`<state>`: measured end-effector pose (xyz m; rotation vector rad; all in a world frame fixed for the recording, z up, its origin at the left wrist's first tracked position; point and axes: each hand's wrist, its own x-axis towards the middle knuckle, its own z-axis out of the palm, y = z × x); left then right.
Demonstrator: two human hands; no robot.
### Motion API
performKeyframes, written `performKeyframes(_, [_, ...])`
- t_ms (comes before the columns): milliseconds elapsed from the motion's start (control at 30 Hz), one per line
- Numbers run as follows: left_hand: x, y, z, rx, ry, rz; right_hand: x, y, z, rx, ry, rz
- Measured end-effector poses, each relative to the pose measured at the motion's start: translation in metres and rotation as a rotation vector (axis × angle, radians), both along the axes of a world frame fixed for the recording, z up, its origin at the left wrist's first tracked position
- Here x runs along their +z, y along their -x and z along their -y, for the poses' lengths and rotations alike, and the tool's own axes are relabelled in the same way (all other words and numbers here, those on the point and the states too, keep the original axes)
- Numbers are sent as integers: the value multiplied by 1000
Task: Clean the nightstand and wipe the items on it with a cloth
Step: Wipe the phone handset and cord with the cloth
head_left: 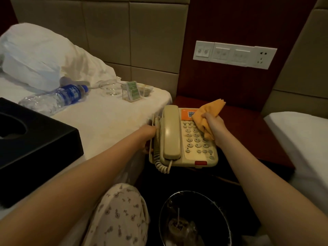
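Observation:
A beige desk telephone [179,150] with its handset on the cradle is held up at the front of the dark red nightstand [248,125]. My left hand [148,137] grips the phone's left side, by the coiled cord. An orange cloth [206,114] is bunched in my right hand [215,126], which presses it on the keypad's upper right, beside an orange sticker with a QR code.
On the bed at left lie a plastic water bottle [56,98], a glass ashtray [111,89], a clear card holder [132,92], a black tissue box [32,148] and a white pillow [44,55]. A black waste bin [193,219] stands below the phone. A switch panel [234,54] is on the wall.

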<state>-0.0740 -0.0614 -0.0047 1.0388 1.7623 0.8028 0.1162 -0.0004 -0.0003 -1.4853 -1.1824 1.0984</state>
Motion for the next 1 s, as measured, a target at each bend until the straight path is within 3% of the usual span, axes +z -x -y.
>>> performKeyframes(233, [-10,7,-1,-95,-48,54,-4,1,-8,22,-75,286])
performKeyframes(367, [-18,6,-10,-81,-148,-96,7,10,-7,-28,-138,744])
performKeyframes(600, [-32,5,-16,-66,-197,-112,45,70,-24,14,-563,724])
performKeyframes(733, [-39,7,-21,-54,-185,-60,29,96,-27,242,-524,1015])
performKeyframes(1000, [-40,6,-28,-37,-167,-22,19,72,3,442,-575,909])
